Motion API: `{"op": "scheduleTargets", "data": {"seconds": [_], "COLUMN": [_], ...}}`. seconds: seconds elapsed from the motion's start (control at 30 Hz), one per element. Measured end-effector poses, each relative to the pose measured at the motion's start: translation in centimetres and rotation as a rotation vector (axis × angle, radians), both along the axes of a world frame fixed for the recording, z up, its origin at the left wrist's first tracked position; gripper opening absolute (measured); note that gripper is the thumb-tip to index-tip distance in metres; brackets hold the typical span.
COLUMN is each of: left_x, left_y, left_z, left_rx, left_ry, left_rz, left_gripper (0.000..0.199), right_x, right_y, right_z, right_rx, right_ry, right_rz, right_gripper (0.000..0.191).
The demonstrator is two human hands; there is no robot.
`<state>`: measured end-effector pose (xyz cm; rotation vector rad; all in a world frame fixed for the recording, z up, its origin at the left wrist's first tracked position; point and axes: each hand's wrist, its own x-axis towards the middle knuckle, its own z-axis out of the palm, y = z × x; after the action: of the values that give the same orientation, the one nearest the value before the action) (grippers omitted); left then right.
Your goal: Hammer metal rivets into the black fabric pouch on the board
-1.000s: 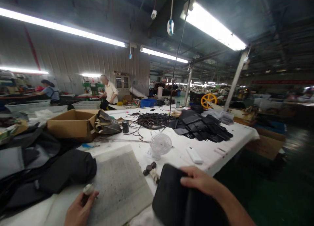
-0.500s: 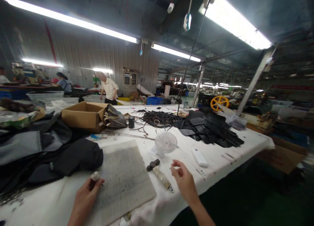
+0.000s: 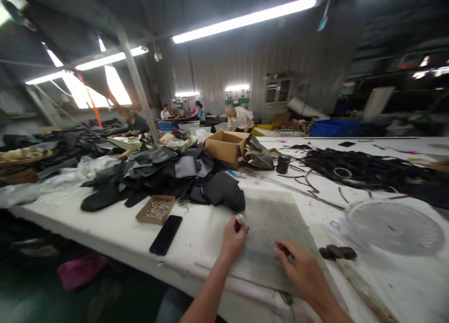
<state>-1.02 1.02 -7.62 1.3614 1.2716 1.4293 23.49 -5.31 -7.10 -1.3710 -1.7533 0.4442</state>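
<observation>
My left hand (image 3: 233,239) is closed round a short white-topped stub (image 3: 240,218), its kind unclear. It is above the left part of a worn grey board (image 3: 280,215) on the white-covered table. Over the board's lower right is my right hand (image 3: 298,264), fingers loosely bent, thumb apart, with nothing visible in them. A hammer (image 3: 345,260) with a dark head and pale handle lies right of that hand. Beyond my left hand are dark fabric pieces (image 3: 224,192). On the left, a small cardboard tray (image 3: 143,215) holds shiny metal bits beside a black phone (image 3: 166,235).
A white fan (image 3: 396,227) stands right of the board. Further back are a cardboard box (image 3: 224,150), a dark jar (image 3: 283,164) and a heap of black strips (image 3: 368,171). A person in a pale shirt (image 3: 242,117) bends over beyond the table.
The view has swung left, bringing the tray and phone into sight. My right hand has moved from beyond the hammer's right side to above the board. My left hand keeps hold of the white-topped stub.
</observation>
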Motion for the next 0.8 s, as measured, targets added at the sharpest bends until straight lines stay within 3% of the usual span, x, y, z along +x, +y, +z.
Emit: {"op": "scheduleTargets", "data": {"seconds": [0.17,0.37,0.5,0.63,0.8], "left_x": [0.1,0.2,0.1,0.2,0.3], "left_y": [-0.1,0.1,0.0,0.1,0.2], "left_z": [-0.4,-0.9,-0.8,-0.9,-0.8], "left_rx": [-0.020,-0.037,-0.078,-0.093,-0.113], "left_ry": [-0.038,-0.074,-0.087,-0.117,-0.154], "left_rz": [0.007,0.027,0.022,0.024,0.025], "left_gripper": [0.013,0.013,0.015,0.018,0.019], "right_x": [-3.4,-11.3,-15.3,-16.8,-16.1], "right_y": [6.7,20.7,28.0,30.5,29.7], "right_z": [3.5,9.0,10.0,9.0,8.0], "right_rx": [-0.013,0.068,-0.006,-0.089,-0.006], "right_ry": [-0.076,-0.151,-0.169,-0.163,-0.101], "right_rz": [0.085,0.100,0.077,0.074,0.114], "right_gripper": [0.042,0.048,0.039,0.033,0.037]}}
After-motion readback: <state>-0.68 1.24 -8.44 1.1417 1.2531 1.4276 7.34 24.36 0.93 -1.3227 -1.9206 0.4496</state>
